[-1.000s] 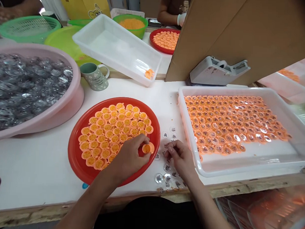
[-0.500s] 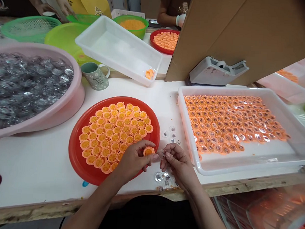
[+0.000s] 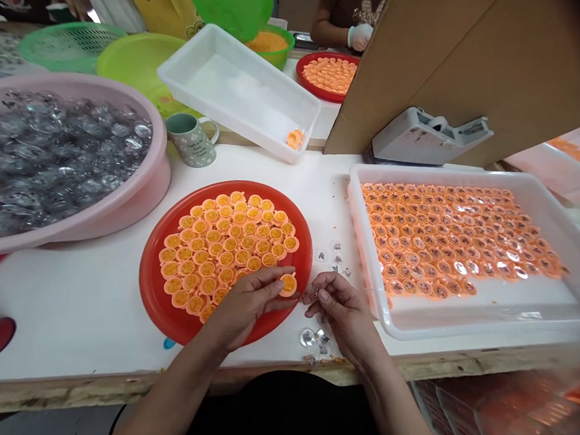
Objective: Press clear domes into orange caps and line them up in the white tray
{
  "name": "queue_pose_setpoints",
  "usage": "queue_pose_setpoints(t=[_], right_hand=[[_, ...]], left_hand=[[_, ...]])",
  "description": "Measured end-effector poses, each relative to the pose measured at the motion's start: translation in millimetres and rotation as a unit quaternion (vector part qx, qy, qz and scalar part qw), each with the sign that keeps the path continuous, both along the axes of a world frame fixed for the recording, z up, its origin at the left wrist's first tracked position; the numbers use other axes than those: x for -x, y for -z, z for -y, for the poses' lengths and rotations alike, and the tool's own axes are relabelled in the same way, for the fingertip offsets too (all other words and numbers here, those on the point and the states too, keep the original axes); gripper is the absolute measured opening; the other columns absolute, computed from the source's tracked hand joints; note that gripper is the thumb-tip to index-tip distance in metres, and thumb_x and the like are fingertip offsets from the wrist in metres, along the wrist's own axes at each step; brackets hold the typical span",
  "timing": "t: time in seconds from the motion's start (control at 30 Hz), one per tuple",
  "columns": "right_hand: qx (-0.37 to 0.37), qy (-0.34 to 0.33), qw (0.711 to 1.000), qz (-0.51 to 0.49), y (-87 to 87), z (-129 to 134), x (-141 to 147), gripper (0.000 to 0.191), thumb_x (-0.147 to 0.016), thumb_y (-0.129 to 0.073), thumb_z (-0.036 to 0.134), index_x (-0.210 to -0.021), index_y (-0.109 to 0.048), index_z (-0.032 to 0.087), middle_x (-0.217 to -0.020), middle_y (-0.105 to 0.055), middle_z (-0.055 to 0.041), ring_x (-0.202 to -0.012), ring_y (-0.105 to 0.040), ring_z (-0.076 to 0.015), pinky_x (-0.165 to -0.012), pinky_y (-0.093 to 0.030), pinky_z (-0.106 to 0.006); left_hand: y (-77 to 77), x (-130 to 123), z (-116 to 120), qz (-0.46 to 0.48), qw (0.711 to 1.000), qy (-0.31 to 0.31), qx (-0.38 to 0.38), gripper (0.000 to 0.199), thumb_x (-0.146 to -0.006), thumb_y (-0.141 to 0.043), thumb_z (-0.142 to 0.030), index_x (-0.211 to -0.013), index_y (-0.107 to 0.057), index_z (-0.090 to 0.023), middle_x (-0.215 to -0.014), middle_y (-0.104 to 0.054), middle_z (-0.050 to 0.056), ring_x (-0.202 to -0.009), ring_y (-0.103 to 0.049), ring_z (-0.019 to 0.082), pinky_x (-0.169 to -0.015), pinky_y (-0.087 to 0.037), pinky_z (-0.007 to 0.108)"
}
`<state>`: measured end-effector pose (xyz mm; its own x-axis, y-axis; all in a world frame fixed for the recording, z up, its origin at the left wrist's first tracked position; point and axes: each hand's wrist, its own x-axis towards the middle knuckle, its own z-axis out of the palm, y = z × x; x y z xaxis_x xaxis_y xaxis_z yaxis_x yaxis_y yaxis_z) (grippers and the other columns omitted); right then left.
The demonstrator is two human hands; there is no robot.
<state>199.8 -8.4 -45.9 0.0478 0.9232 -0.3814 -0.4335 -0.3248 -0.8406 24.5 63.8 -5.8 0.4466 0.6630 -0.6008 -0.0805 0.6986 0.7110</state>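
Between the thumb and fingers of my left hand (image 3: pixel 249 303) is a small orange plastic cup (image 3: pixel 288 284) with yellow-orange bits inside, held over the right rim of the red round tray (image 3: pixel 154 301). Many similar cups (image 3: pixel 229 244) lie packed on that tray. My right hand (image 3: pixel 337 308) pinches a small clear round disc (image 3: pixel 311 294) with a dark print, just right of the cup and apart from it. More printed clear discs (image 3: pixel 320 342) lie loose on the table below and above my right hand.
On the right, a white tray (image 3: pixel 519 321) holds rows of orange cups topped with printed discs. A pink basin (image 3: pixel 153 181) of clear wrapped pieces stands left, beside a green mug (image 3: pixel 192 144). Behind are a tilted white bin (image 3: pixel 237 82), a tape dispenser (image 3: pixel 426 136), cardboard (image 3: pixel 419 63) and a co-worker's gloved hand (image 3: pixel 359 37).
The cup in my left hand has turned to show its open face more. The view has shifted slightly left. A green basin has been lifted at the back.
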Motion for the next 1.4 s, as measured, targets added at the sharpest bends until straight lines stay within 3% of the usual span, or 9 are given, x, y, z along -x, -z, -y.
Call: queue_pose_setpoints(t=[0.13,0.3,0.47,0.77,0.97,1.1,1.27,1.4], right_hand=[[-0.03,0.007,1.0,0.001,0.1,-0.1,2.2,0.009,-0.084,-0.069,0.024,-0.087,-0.061,0.02,-0.077,-0.062,0.0004,-0.064,-0.056,-0.0105,-0.055,-0.045,-0.022],[-0.025,-0.025,0.997,0.065,5.5,4.3,2.6,0.018,-0.089,-0.062,0.025,-0.106,-0.065,0.021,-0.071,-0.064,0.0001,-0.063,-0.061,-0.0129,-0.062,-0.051,-0.028],[-0.023,-0.016,0.997,0.068,1.4,1.7,6.5,0.012,-0.09,-0.06,0.028,-0.099,-0.062,0.02,-0.069,-0.066,0.0,-0.06,-0.063,-0.0131,-0.058,-0.053,-0.027],[0.004,-0.016,0.997,0.072,-2.3,-1.7,11.7,0.022,-0.082,-0.071,0.033,-0.093,-0.056,0.021,-0.069,-0.068,0.0009,-0.051,-0.059,-0.0116,-0.042,-0.047,-0.021],[0.019,-0.022,0.993,0.113,-2.8,-2.9,10.9,0.027,-0.081,-0.07,0.036,-0.098,-0.054,0.021,-0.054,-0.062,0.0053,-0.038,-0.05,-0.0087,-0.033,-0.039,-0.017],[0.017,-0.017,0.987,0.156,-5.0,-3.9,12.8,0.028,-0.083,-0.067,0.035,-0.1,-0.049,0.022,-0.053,-0.061,0.0068,-0.033,-0.044,-0.007,-0.032,-0.036,-0.016],[-0.008,0.01,0.981,0.194,-8.6,-0.8,20.2,0.016,-0.086,-0.063,0.029,-0.095,-0.051,0.023,-0.063,-0.063,0.0034,-0.048,-0.058,-0.0119,-0.039,-0.046,-0.02],[-0.065,0.025,0.955,0.288,-18.6,3.8,26.2,0.005,-0.087,-0.059,0.019,-0.088,-0.056,0.023,-0.072,-0.065,0.0015,-0.056,-0.062,-0.012,-0.048,-0.051,-0.022]], left_hand=[[-0.7,0.7,0.5,-0.016,1.0,-0.008,-0.007,0.028,-0.086,-0.065,-0.02,-0.113,-0.071,-0.021,-0.128,-0.062,0.007,-0.106,-0.065,0.023,-0.089,-0.058,0.032],[2.1,2.7,2.5,0.02,1.0,-0.003,-0.008,0.028,-0.085,-0.067,-0.02,-0.113,-0.071,-0.019,-0.111,-0.069,0.006,-0.106,-0.065,0.022,-0.094,-0.055,0.032],[1.3,-0.5,4.7,0.032,0.999,-0.03,0.007,0.027,-0.086,-0.066,-0.024,-0.111,-0.072,-0.018,-0.103,-0.07,0.006,-0.104,-0.065,0.022,-0.097,-0.053,0.037],[-8.4,-11.2,5.8,-0.029,0.999,-0.035,-0.004,0.029,-0.081,-0.071,-0.028,-0.109,-0.073,-0.02,-0.119,-0.07,0.007,-0.113,-0.063,0.025,-0.093,-0.055,0.035],[-8.9,-12.9,8.0,-0.072,0.996,0.002,-0.052,0.027,-0.086,-0.063,-0.028,-0.11,-0.073,-0.02,-0.117,-0.071,0.007,-0.11,-0.064,0.024,-0.093,-0.054,0.033],[-3.2,-16.4,17.7,-0.106,0.981,0.052,-0.155,0.029,-0.085,-0.062,-0.024,-0.112,-0.072,-0.018,-0.105,-0.075,0.006,-0.102,-0.067,0.023,-0.094,-0.052,0.033],[9.9,-18.4,31.2,-0.125,0.968,-0.032,-0.215,0.029,-0.079,-0.069,-0.026,-0.107,-0.073,-0.022,-0.102,-0.075,0.003,-0.093,-0.069,0.021,-0.083,-0.057,0.029],[7.0,-15.7,35.8,-0.115,0.962,-0.043,-0.245,0.026,-0.081,-0.069,-0.028,-0.107,-0.073,-0.025,-0.1,-0.075,0.002,-0.089,-0.069,0.02,-0.082,-0.057,0.029]])
